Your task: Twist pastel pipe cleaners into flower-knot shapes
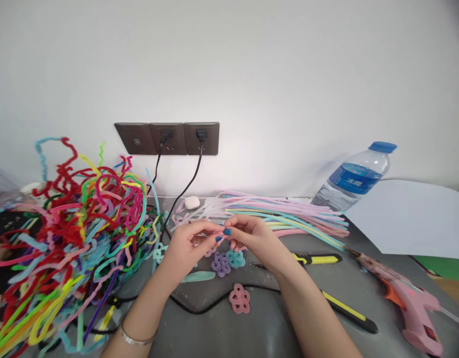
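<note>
Above the grey table, my left hand (194,243) and my right hand (254,236) meet fingertip to fingertip. Both are closed in a pinch on a small pink pipe cleaner (222,233), mostly hidden by the fingers. Just below them lie a purple pipe-cleaner flower (221,264) and a blue one (236,258). Nearer to me is a pink flower (239,299), beside a black cable. A pale green bundle of pipe cleaner (198,277) rests under my left wrist. Behind my hands, long straight pastel pipe cleaners (289,209) are spread along the wall.
A tangled heap of coloured pipe cleaners (88,223) fills the left. To the right are yellow-black pliers (321,259), a pink glue gun (408,298), a tilted water bottle (356,176) and white paper (412,216). A white earbud case (192,202) sits near the sockets (168,138).
</note>
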`<control>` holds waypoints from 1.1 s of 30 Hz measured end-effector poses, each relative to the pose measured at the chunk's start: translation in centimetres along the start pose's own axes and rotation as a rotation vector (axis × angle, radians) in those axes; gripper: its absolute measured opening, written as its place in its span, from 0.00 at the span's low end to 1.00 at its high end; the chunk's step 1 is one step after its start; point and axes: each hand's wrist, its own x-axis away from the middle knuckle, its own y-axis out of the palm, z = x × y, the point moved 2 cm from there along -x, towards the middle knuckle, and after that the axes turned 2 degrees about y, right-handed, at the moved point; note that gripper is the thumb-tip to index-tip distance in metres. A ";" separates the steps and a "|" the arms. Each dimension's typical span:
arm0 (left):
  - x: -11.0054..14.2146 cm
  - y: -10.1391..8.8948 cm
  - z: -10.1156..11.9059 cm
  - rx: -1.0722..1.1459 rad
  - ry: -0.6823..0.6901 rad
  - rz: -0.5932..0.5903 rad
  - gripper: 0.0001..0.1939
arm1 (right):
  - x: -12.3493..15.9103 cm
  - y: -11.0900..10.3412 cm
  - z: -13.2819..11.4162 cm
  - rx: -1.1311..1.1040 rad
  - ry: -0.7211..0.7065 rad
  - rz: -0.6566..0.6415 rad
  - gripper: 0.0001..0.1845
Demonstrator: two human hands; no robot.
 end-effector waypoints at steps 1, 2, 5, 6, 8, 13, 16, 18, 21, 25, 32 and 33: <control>0.0 0.0 -0.1 0.020 -0.027 0.002 0.06 | 0.0 0.1 -0.1 0.004 -0.003 0.000 0.19; 0.0 0.1 -0.2 0.045 -0.056 -0.003 0.05 | 0.0 0.1 -0.2 0.009 -0.006 0.000 0.20; -0.1 0.4 -0.5 0.125 -0.134 -0.038 0.07 | 0.0 0.3 -0.3 0.027 -0.019 -0.008 0.21; -0.1 0.5 -0.6 0.143 -0.155 -0.048 0.08 | 0.0 0.3 -0.3 0.034 -0.021 -0.015 0.21; -0.1 0.7 -0.8 0.171 -0.197 -0.059 0.10 | 0.0 0.3 -0.2 0.051 -0.021 -0.024 0.20; -0.3 1.0 -1.1 0.149 -0.235 -0.044 0.13 | -0.3 0.2 0.3 0.102 -0.053 0.053 0.18; -0.4 1.0 -1.2 0.139 -0.216 -0.013 0.10 | -0.5 0.3 0.4 0.116 -0.080 0.085 0.19; -0.5 0.9 -1.3 0.162 -0.220 0.007 0.09 | -0.5 0.4 0.5 0.101 -0.101 0.095 0.19; -0.5 0.8 -1.3 0.229 -0.238 0.067 0.09 | -0.6 0.5 0.4 0.061 -0.128 0.091 0.19; -0.6 0.8 -1.3 0.338 -0.262 0.207 0.12 | -0.4 0.3 0.4 0.091 -0.126 0.123 0.19; -0.5 1.5 -1.4 0.439 -0.239 0.358 0.10 | -0.3 1.8 0.8 0.288 -0.266 0.141 0.12; -0.5 1.5 -1.3 0.441 -0.234 0.363 0.10 | -0.3 2.0 0.8 0.333 -0.296 0.177 0.11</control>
